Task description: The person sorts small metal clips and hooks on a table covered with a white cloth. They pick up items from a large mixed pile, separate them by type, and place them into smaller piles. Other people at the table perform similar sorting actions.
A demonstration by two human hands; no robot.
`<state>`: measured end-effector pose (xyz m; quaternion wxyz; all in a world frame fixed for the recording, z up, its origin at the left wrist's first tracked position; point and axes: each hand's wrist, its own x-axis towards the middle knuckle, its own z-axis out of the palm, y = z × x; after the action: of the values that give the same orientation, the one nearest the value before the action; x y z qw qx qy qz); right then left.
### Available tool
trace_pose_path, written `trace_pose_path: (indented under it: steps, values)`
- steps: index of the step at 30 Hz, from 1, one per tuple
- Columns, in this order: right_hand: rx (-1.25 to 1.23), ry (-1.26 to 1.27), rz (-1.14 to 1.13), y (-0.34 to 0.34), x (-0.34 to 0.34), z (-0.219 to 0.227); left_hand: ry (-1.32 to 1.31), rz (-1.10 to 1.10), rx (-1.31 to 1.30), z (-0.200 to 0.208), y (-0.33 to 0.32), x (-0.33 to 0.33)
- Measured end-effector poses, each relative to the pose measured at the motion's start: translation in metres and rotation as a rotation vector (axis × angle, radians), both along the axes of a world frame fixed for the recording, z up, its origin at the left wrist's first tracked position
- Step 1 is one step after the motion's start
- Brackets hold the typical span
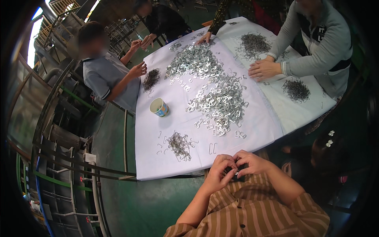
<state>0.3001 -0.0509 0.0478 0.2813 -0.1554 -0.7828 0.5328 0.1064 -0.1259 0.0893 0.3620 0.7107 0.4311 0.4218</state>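
Observation:
Close to my body, just off the table's near edge, my left hand (220, 172) and my right hand (251, 163) meet with fingertips pinched. Between them shows a small shiny metal piece (237, 173); fingers cover most of it, so its exact shape is hidden. Straight ahead on the white-covered table (252, 136) lies a large heap of flat silver metal buckles (221, 102). Two thin bent wire pieces (212, 148) rest near the edge in front of my hands. To their left is a loose pile of bent wire hooks (179, 145).
A paper cup (159, 107) stands at the table's left. Darker wire piles (151, 79) lie before a person on the left (110, 75) and others (296, 91) beside a grey-sleeved person (316, 51) on the right. More people work at the far end. Someone with dark hair is low at right.

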Motion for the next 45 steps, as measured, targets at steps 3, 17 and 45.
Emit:
trace_pose_path:
  steps: [3, 17, 45]
  values:
    - [-0.029, 0.011, -0.023, -0.006, 0.0, -0.005, 0.017, -0.034, -0.01, 0.005, 0.002, 0.001]
    - [0.049, 0.064, -0.345, -0.025, -0.009, 0.004, -0.181, 0.105, -0.155, -0.002, -0.004, 0.007]
    - [0.639, -0.344, -0.835, 0.054, -0.009, -0.06, -0.148, 0.261, -0.201, -0.014, -0.017, 0.013]
